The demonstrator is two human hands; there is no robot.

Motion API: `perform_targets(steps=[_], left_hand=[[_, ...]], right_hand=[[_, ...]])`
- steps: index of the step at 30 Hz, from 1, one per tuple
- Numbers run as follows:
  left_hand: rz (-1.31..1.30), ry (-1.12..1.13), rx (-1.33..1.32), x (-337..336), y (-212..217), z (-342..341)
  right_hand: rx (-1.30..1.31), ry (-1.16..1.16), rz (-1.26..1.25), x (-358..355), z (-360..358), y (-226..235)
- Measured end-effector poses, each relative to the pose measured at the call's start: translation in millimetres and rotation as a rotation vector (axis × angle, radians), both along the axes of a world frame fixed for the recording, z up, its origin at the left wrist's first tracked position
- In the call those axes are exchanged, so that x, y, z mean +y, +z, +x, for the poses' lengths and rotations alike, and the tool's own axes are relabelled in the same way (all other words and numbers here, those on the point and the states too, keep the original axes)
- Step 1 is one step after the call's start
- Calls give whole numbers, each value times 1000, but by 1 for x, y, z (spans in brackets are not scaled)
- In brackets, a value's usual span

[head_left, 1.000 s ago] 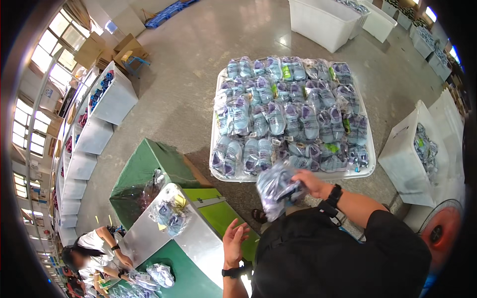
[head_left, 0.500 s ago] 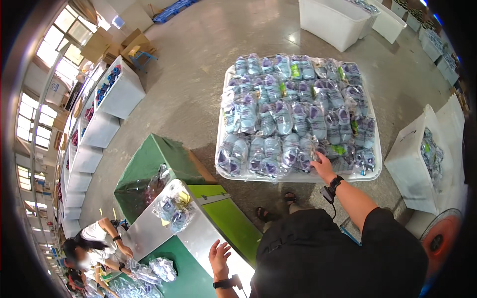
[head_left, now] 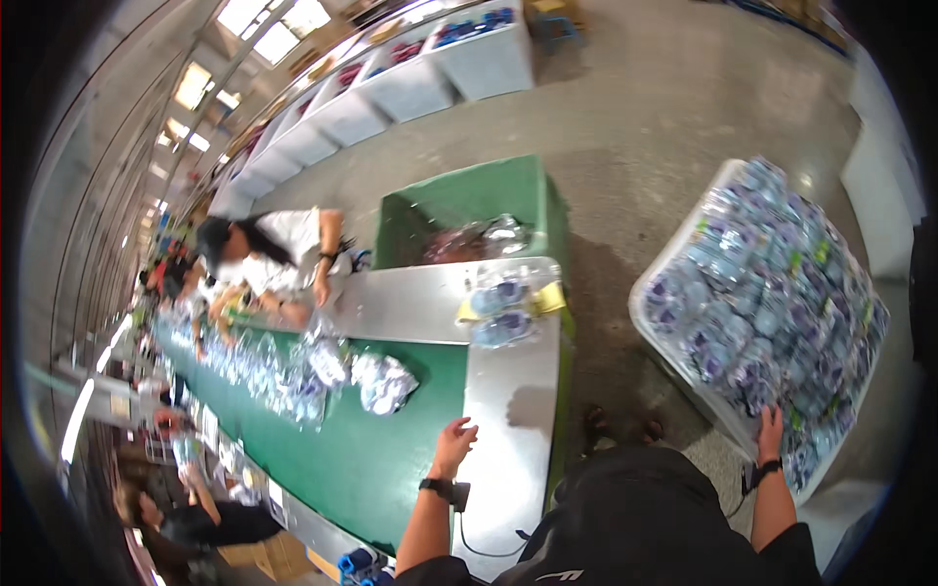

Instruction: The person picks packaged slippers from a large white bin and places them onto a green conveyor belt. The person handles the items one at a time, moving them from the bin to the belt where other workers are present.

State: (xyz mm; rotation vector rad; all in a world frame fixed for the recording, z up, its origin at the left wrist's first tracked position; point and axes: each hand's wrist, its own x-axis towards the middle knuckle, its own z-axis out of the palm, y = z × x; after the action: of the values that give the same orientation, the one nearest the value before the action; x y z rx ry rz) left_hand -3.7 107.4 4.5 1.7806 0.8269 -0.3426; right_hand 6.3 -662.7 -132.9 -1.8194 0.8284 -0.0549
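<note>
My left hand [head_left: 454,446] hovers over the bare metal tabletop [head_left: 510,430] beside the green conveyor belt, its fingers loosely bent and apart with nothing in them. My right hand [head_left: 770,435] rests at the near edge of a large white bin [head_left: 674,363], its fingers stretched against the bags there. Light-blue and purple shoes in clear plastic bags [head_left: 752,293] fill that bin to the top. One bagged pair of blue shoes [head_left: 502,328] lies on the metal corner with yellow pieces beside it. On the green belt [head_left: 410,464] sits another clear bag of shoes [head_left: 383,383].
A green bin [head_left: 459,200] holding plastic bags stands beyond the metal table. Across the belt a co-worker in a white shirt [head_left: 288,249] handles bagged shoes. Another person in black [head_left: 220,518] is at lower left. White tubs [head_left: 479,59] line the far side.
The view has swung left, so the belt and co-workers fill more of it. The white bin now appears at the right. My right hand is still at its edge.
</note>
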Motion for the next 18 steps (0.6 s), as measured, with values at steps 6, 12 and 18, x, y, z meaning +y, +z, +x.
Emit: perform_targets(steps=[6, 12, 18], left_hand=[[452, -69, -53, 136, -22, -8], [837, 10, -59, 221, -56, 12], [915, 38, -75, 255, -86, 32]], right_hand=[[206, -290, 36, 27, -22, 19], [250, -175, 52, 52, -41, 17], [222, -110, -24, 98, -37, 34]])
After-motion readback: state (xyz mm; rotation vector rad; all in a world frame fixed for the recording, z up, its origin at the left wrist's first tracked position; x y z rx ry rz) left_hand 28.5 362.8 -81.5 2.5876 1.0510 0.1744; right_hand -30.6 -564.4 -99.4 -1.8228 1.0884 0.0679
